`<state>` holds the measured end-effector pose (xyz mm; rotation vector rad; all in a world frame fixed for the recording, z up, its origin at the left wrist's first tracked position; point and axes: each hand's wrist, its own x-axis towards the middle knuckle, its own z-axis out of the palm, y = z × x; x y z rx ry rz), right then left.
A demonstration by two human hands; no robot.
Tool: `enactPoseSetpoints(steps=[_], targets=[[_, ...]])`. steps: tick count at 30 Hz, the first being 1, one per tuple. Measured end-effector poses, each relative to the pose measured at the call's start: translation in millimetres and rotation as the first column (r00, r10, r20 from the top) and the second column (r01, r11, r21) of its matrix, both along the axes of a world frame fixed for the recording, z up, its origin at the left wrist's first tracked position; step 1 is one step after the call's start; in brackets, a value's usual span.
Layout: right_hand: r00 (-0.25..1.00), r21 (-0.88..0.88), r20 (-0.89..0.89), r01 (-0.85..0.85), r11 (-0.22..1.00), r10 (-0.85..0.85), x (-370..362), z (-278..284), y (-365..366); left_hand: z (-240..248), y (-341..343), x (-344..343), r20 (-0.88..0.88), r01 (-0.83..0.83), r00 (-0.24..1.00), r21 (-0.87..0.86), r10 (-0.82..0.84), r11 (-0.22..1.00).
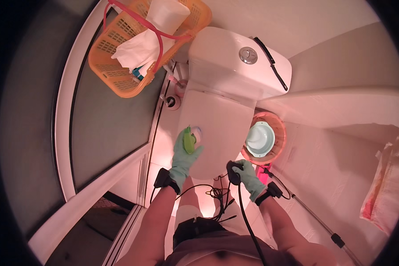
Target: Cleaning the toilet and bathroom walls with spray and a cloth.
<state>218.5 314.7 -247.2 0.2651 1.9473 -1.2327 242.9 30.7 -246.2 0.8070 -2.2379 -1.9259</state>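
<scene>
Both hands wear pale green rubber gloves. My left hand (181, 160), over the left side of the closed white toilet lid (217, 119), is closed around a small green-and-white object (189, 141); its exact kind is unclear. At the lid's front right corner, my right hand (249, 176) grips a black handheld device (233, 172) with a cable running down toward my body. Black strapped boxes sit on both wrists. Loose black cables (217, 193) hang between my forearms, in front of the toilet.
Behind the lid stands the cistern (226, 53), with a thin black jointed stick (270, 64) on top. An orange basket (119, 82) holds white tissue at upper left. Right of the toilet, a pale blue basin (260, 139) rests in a brown tub (279, 142). A metal pole (314, 217) slants at lower right.
</scene>
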Motion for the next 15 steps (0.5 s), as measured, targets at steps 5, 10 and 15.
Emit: enactPoseSetpoints(steps=[5, 10, 15], targets=[[0.990, 0.108, -0.122, 0.081, 0.991, -0.068, -0.3, 20.4, 38.4, 21.5, -7.8, 6.7, 0.044, 0.029, 0.999, 0.065, -0.032, 0.997], [0.958, 0.002, -0.072, 0.278, 0.961, -0.277, -27.3, 13.5, 56.3, 6.9, -6.2, 13.0, 0.097, 0.091, 0.992, -0.047, -0.086, 0.995], [0.989, -0.014, -0.045, 0.142, 0.990, -0.143, -38.2, -3.4, 64.1, -4.7, 1.7, -0.8, -0.057, -0.031, 0.998, 0.028, 0.032, 0.999]])
